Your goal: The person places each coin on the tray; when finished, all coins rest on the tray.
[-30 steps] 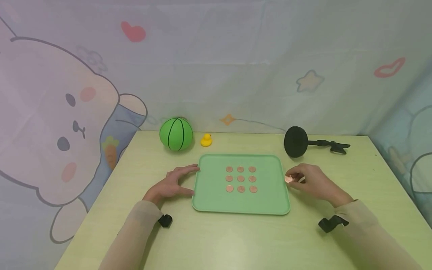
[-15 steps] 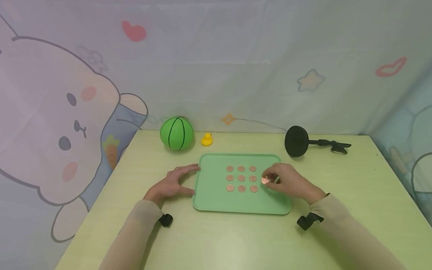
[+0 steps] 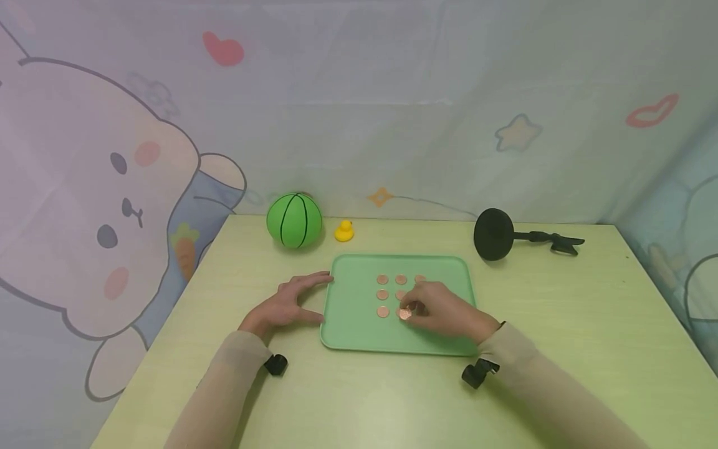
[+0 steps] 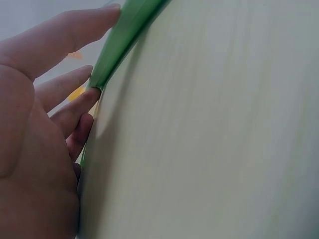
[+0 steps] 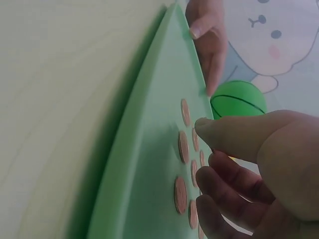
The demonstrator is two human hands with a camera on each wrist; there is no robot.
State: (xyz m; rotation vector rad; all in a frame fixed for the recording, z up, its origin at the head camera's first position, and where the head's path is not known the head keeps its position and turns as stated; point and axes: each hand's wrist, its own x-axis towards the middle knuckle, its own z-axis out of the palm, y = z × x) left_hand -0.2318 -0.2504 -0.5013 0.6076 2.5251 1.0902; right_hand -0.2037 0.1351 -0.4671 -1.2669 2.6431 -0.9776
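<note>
My right hand (image 3: pixel 443 312) pinches a shiny copper coin (image 3: pixel 405 313) between thumb and fingertips, low over the light green tray (image 3: pixel 353 333). The pinched coin overlaps another coin in the tray's front row in the head view. Flat copper coins (image 5: pixel 180 194) lie in the tray in neat rows and columns; my right hand hides part of the right-hand column in the head view. At the tray's left side, my left hand (image 3: pixel 283 304) has its thumb and fingers spread and touching the rim (image 4: pixel 107 59).
A green ball (image 3: pixel 294 221) with black lines and a yellow rubber duck (image 3: pixel 344 231) stand behind the tray. Toward the back right lies a black stand (image 3: pixel 493 235) with a round base and a clip. A printed cloth (image 3: pixel 359 125) hangs behind the table (image 3: pixel 370 399).
My right hand has carried the coin leftward from beyond the tray's right rim, past the right column, to the front row's middle coin. My left hand has stayed at the rim.
</note>
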